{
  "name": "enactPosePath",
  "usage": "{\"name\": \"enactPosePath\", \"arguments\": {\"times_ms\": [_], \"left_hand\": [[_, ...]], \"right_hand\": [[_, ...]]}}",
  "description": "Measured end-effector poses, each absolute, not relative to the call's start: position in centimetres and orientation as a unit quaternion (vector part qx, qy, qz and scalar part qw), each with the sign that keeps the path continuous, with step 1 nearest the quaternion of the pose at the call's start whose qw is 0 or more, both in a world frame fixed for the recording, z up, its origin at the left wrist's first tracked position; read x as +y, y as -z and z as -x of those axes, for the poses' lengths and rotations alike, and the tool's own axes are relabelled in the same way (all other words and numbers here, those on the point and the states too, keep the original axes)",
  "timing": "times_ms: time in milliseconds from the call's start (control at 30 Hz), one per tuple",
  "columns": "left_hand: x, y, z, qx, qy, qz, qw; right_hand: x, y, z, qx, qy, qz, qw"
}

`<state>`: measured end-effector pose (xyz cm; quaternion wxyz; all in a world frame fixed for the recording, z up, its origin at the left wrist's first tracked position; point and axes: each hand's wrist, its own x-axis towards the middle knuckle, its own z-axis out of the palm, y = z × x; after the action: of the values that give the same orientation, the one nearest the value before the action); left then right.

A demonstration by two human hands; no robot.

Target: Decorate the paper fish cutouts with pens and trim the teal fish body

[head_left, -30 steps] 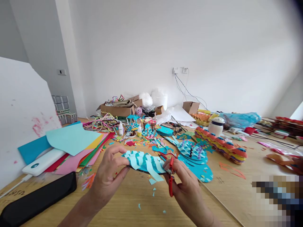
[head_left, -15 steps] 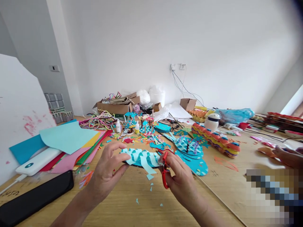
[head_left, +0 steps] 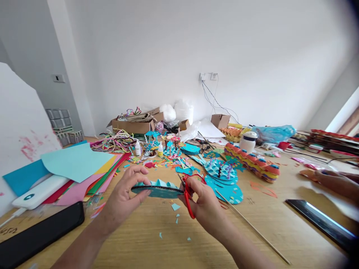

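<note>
A blue cardboard disc (head_left: 159,192) with light-blue paper strips on top is held edge-on above the table, its underside partly showing. My left hand (head_left: 127,198) grips its left end between thumb and fingers. At the disc's right end, my right hand (head_left: 200,198) holds red-handled scissors (head_left: 189,203), the blades pointing up and away; its fingertips are also by the disc's edge. Small light-blue paper scraps (head_left: 175,207) lie on the table below the disc.
Coloured paper sheets (head_left: 77,164), a white power bank (head_left: 42,190) and a black phone (head_left: 42,233) lie left. A wooden stick (head_left: 252,226), blue discs (head_left: 224,186) and egg cartons (head_left: 252,162) are right. A co-worker's hand (head_left: 336,183) is at far right, near a tablet (head_left: 319,222).
The disc has tilted so that its edge and underside now face me, hiding most of the strips. Both hands and the scissors have shifted slightly left in view.
</note>
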<state>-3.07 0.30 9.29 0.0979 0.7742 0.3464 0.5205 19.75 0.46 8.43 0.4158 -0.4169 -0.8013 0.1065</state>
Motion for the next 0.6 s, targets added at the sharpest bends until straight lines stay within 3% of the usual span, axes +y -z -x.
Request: {"name": "enactPosePath", "arguments": {"times_ms": [233, 600], "left_hand": [[1.2, -8.3, 3.5, 0.325, -0.579, -0.695, 0.276], [1.6, -7.9, 3.1, 0.281, -0.654, -0.645, 0.278]], "right_hand": [[1.0, -9.0, -19.7, -0.732, -0.284, 0.426, 0.449], [1.9, -7.6, -20.2, -0.638, -0.419, 0.407, 0.502]]}}
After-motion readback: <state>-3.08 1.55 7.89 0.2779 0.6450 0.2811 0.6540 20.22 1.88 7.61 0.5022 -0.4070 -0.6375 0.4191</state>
